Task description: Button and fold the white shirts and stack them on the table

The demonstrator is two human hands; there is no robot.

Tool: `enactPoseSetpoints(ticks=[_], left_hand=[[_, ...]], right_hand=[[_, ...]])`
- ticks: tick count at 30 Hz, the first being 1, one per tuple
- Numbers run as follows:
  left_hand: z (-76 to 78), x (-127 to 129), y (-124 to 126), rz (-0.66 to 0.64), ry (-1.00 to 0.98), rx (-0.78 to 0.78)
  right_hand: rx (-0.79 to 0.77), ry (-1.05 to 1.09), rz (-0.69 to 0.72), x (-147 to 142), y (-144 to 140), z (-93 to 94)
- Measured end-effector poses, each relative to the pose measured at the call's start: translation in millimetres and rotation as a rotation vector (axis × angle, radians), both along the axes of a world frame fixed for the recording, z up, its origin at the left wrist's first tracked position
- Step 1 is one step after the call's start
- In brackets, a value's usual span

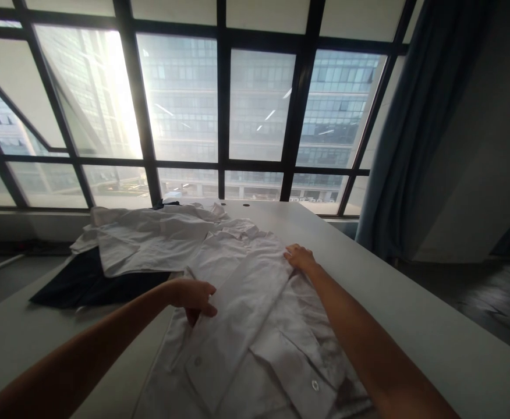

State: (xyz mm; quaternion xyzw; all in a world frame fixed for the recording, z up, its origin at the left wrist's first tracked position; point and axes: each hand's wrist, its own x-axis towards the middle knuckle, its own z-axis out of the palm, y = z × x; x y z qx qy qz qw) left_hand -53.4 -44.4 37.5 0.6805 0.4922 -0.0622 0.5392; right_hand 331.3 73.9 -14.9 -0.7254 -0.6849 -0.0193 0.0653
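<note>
From the head camera, a white shirt (255, 326) lies spread on the near middle of the pale table (434, 337), its lower part running off toward the near edge. The left hand (194, 295) pinches a folded strip of the shirt's cloth at its left side, fingers curled under the edge and thumb on top. The right hand (299, 257) rests flat on the shirt's far right part, fingers lightly spread and pressing the fabric down. Toward the far left corner of the table lies another white shirt (150, 238), partly over a dark garment (89, 282).
</note>
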Motion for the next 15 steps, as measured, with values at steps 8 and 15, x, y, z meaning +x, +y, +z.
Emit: enactPoseSetpoints(ticks=[8, 15], left_hand=[[-3.2, -29.5, -28.7, 0.12, -0.192, -0.144], [-12.5, -34.0, -30.3, 0.041, 0.165, 0.215]], right_hand=[[-0.076, 0.014, 0.009, 5.9, -26.0, -4.3], [-0.149, -0.14, -0.135, -12.7, -26.6, 15.8]])
